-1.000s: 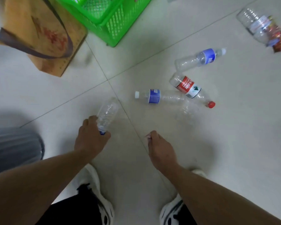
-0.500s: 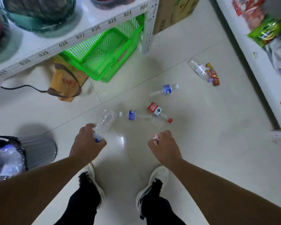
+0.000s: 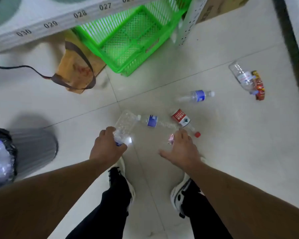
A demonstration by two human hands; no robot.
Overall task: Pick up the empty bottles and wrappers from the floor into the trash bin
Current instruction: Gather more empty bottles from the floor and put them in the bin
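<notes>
Standing view down at a pale tiled floor [image 3: 231, 152], both bare forearms reaching forward over two black-and-white shoes.

Left hand [image 3: 107, 149]: fingers wrapped round the neck end of a clear bottle [image 3: 124, 125], which points up and away from the hand, off the floor. Firm grasp.

Right hand [image 3: 183, 152]: fingers loosely curled, thumb out to the left, a small pink wrapper [image 3: 171, 139] pinched at the fingertips. Exact grip is blurred.

Still on the floor, just beyond the hands: a bottle with a blue label [image 3: 152, 120] lying on its side, its cap end close behind the held bottle; right beside it a bottle with a red label [image 3: 181, 119], red cap toward the near right. Further off, a second blue-label bottle [image 3: 197, 96] lying alone. Far right, a larger clear bottle [image 3: 242, 76] with a red and yellow snack wrapper [image 3: 259, 87] touching its right side.

Trash bin [image 3: 34, 144]: grey, at the near left, well apart from the litter, lined with a black bag; crumpled plastic shows inside.

Far side: a green plastic crate [image 3: 128, 35] under a white shelf [image 3: 41, 23] with numbered tags, a brown paper bag [image 3: 76, 69] with dark straps just left of the crate, a black cable on the floor at far left.
</notes>
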